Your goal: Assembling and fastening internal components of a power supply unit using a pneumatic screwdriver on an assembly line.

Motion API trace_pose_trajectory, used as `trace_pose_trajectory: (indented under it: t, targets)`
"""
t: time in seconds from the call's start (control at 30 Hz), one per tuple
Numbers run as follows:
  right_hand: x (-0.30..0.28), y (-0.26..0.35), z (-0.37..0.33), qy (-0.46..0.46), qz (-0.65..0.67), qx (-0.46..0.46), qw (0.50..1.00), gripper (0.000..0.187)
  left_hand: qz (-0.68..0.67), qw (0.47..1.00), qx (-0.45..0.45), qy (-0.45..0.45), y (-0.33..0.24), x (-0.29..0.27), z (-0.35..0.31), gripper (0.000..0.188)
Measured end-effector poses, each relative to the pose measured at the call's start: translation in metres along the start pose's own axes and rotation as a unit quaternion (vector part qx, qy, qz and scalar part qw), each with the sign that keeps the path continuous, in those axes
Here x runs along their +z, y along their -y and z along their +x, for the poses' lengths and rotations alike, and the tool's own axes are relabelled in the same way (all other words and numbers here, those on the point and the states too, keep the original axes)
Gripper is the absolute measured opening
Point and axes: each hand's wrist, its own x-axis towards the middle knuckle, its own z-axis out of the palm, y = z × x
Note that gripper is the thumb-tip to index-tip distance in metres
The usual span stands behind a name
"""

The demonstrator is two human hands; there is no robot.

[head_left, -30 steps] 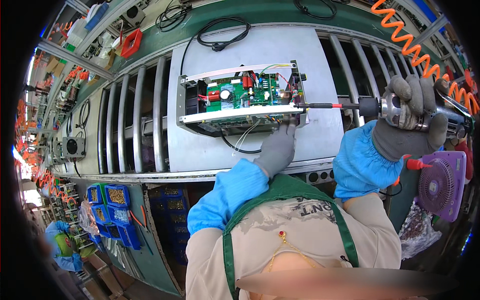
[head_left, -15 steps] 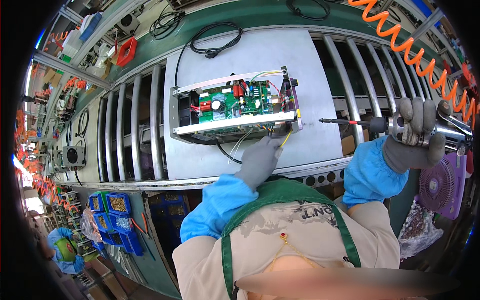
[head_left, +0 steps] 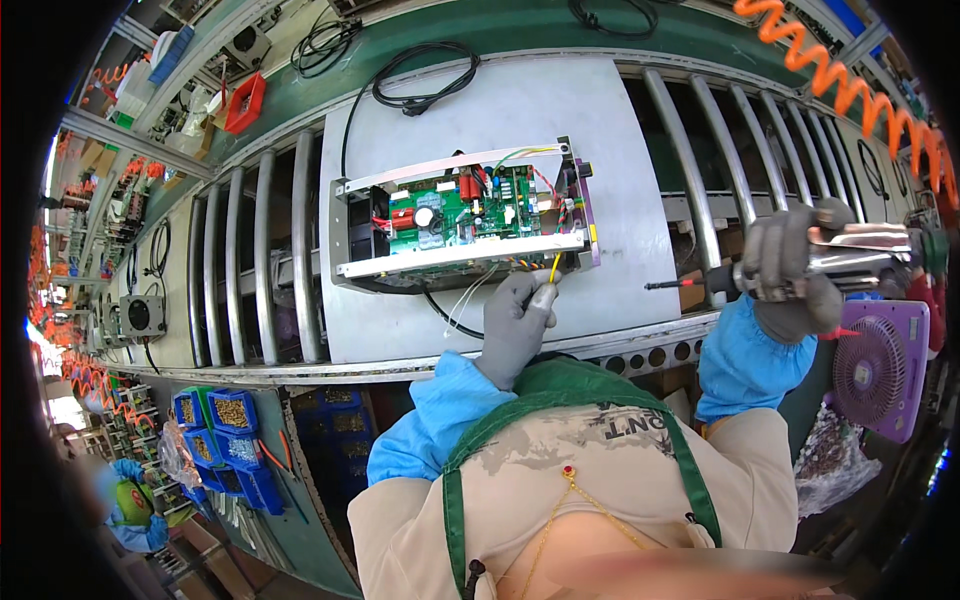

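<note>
An open metal chassis (head_left: 460,254) lies on the white board, with a green circuit board (head_left: 487,222) and a dark fan (head_left: 360,225) inside it. My left hand (head_left: 515,327), gloved in grey, is closed at the chassis's near right edge, pinching a yellow wire (head_left: 555,266) between thumb and fingers. Two thin white wires (head_left: 463,303) hang loose to the left of that hand. Off to the right, my right hand (head_left: 792,266) wraps round a silver power screwdriver (head_left: 850,268). Its dark bit (head_left: 664,286) points left, apart from the chassis.
Metal rollers (head_left: 268,260) flank the white board (head_left: 625,150) on both sides. A coiled black cable (head_left: 425,98) lies behind the chassis. An orange spiral hose (head_left: 850,95) hangs at upper right. A purple fan (head_left: 880,370) and blue screw bins (head_left: 235,412) stand nearer me.
My left hand has shifted slightly left and nearer me, and the yellow wire now stands more upright. My right hand has moved left, while the screwdriver's bit has dropped nearer me.
</note>
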Motion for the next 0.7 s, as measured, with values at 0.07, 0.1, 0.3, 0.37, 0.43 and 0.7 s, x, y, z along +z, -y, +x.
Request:
trace_pose_trajectory:
  t: [0.07, 0.1, 0.3, 0.37, 0.43, 0.7]
  targets:
    - [0.006, -0.011, -0.011, -0.059, -0.009, 0.079, 0.995, 0.052, -0.011, 1.000, -0.017, -0.009, -0.009, 0.003, 0.003, 0.023]
    - [0.011, -0.016, -0.018, -0.110, -0.020, 0.126, 0.986, 0.051, -0.019, 0.999, -0.031, -0.012, -0.011, 0.004, 0.007, 0.024]
    - [0.016, -0.051, -0.010, -0.071, -0.171, 0.357, 0.916, 0.040, -0.035, 0.996, -0.061, -0.050, -0.012, 0.019, 0.013, 0.024]
    - [-0.001, -0.072, -0.028, -0.093, -0.107, 0.412, 0.900, 0.042, -0.039, 0.995, -0.062, -0.065, -0.014, 0.024, 0.013, 0.024]
    - [-0.003, -0.079, -0.027, -0.113, -0.039, 0.466, 0.877, 0.043, -0.053, 0.995, -0.030, -0.079, -0.013, 0.027, 0.014, 0.025]
    - [0.021, -0.087, 0.017, 0.106, -0.140, 0.432, 0.884, 0.054, -0.015, 0.998, -0.034, -0.060, -0.016, 0.021, 0.014, 0.025]
